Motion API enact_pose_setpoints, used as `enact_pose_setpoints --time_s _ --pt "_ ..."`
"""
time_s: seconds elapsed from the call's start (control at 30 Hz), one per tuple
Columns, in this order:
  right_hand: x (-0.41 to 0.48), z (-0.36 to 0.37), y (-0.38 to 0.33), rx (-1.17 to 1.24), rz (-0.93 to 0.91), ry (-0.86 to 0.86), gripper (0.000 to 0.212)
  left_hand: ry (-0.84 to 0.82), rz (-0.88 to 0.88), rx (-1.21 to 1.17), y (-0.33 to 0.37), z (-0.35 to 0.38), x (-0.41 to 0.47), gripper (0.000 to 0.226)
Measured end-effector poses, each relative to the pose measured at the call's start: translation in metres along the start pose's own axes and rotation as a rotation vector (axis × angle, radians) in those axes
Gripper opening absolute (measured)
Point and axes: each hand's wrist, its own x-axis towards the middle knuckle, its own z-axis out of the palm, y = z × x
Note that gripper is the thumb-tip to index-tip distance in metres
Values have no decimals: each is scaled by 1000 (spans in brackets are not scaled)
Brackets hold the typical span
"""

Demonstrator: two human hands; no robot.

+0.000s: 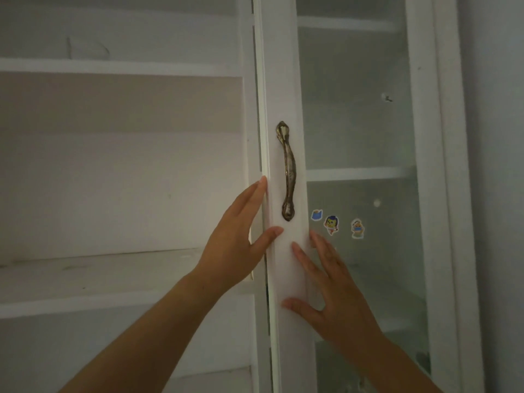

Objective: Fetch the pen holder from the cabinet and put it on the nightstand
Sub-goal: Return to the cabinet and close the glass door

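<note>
A white cabinet door (283, 80) with a glass pane stands in front of me, a bronze handle (288, 171) on its left stile. My left hand (238, 239) holds the door's left edge, fingers behind the edge and thumb on the front. My right hand (326, 282) lies flat on the stile below the handle, fingers spread. No pen holder shows in this view.
Open white shelves (113, 273) fill the left, bare in view. Through the glass pane (360, 123) more shelves show. Three small cartoon stickers (331, 224) sit on the glass. A grey wall (499, 165) borders the cabinet on the right.
</note>
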Motion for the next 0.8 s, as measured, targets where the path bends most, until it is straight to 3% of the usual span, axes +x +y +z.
enact_pose_setpoints --time_s 0.27,0.53,0.8 --pt "17 20 17 -151 -22 -66 74 44 -75 30 -20 15 6 72" --pt "20 30 23 -133 -19 -42 75 87 -152 20 -19 26 6 71" --pt "15 16 37 -74 -86 -86 84 35 -51 515 -5 35 -23 68"
